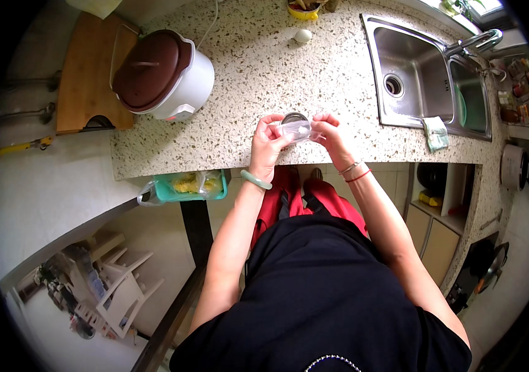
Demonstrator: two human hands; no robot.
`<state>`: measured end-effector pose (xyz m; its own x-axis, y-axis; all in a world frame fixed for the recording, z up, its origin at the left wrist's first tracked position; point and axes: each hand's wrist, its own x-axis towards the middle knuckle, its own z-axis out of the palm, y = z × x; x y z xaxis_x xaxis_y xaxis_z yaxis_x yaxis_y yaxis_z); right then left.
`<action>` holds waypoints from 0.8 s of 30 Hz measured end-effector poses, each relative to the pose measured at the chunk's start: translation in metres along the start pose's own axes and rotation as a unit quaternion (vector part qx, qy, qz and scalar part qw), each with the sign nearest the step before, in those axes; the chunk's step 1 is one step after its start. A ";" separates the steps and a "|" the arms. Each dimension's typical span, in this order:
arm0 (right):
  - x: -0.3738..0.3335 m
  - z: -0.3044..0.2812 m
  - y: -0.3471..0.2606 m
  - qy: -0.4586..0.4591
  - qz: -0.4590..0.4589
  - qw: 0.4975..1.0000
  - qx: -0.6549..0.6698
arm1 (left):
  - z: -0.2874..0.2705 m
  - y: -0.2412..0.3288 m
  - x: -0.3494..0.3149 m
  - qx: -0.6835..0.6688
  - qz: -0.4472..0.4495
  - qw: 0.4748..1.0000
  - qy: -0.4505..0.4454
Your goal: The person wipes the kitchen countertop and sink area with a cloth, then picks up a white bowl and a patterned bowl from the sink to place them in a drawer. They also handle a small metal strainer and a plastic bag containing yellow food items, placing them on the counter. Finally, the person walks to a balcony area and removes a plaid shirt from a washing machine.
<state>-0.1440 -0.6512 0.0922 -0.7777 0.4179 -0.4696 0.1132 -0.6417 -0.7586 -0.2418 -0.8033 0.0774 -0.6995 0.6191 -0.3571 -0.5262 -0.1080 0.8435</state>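
Over the front edge of the speckled counter, both hands meet at a small clear plastic bag [294, 131]. My left hand [267, 141], with a pale green bangle on its wrist, pinches the bag's left side. On the other side, the fingers of my right hand [330, 135] are closed on the bag's right end. A round, metal-rimmed object [295, 116] shows just behind or inside the bag; I cannot tell which, nor its kind. Something small and whitish is in the bag, too small to name.
A white cooker [193, 87] with a brown lid stands at the left by a wooden board [85, 74]. An egg-like white object [303, 36] lies at the back near a yellow bowl [305, 12]. At right is a steel sink [373, 68] with a cloth [436, 134] on its edge. A green bin [166, 191] hangs below the counter.
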 end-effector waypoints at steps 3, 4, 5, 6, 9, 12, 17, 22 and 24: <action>0.018 -0.011 0.028 0.041 -0.058 0.988 -0.137 | -0.002 -0.026 0.016 0.219 0.081 0.967 0.099; 0.020 -0.012 0.036 0.065 -0.085 0.977 -0.182 | 0.002 -0.027 0.018 0.296 0.110 0.940 0.127; 0.022 -0.013 0.045 0.088 -0.112 0.964 -0.226 | 0.007 -0.028 0.019 0.354 0.103 0.915 0.161; 0.024 -0.015 0.052 0.111 -0.139 0.946 -0.269 | 0.008 -0.028 0.020 0.389 0.092 0.901 0.171; 0.032 -0.020 0.065 0.150 -0.166 0.913 -0.340 | 0.011 -0.032 0.028 0.468 0.066 0.861 0.191; 0.039 -0.012 0.066 0.180 -0.146 0.904 -0.360 | -0.002 -0.040 0.036 0.472 0.077 0.856 0.194; 0.048 -0.012 0.067 0.178 -0.098 0.915 -0.350 | -0.017 -0.058 0.041 0.498 0.143 0.836 0.179; 0.058 -0.021 0.082 0.145 -0.051 0.927 -0.341 | -0.018 -0.072 0.047 0.514 0.186 0.819 0.174; 0.050 -0.010 0.069 0.138 -0.021 0.935 -0.326 | -0.021 -0.070 0.047 0.433 0.120 0.882 0.137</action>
<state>-0.1688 -0.6685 0.0121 -0.6111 0.6412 -0.4642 0.5094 -0.1302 -0.8506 -0.2481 -0.7832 -0.0064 -0.8939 0.4348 -0.1088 0.1383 0.4986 0.8557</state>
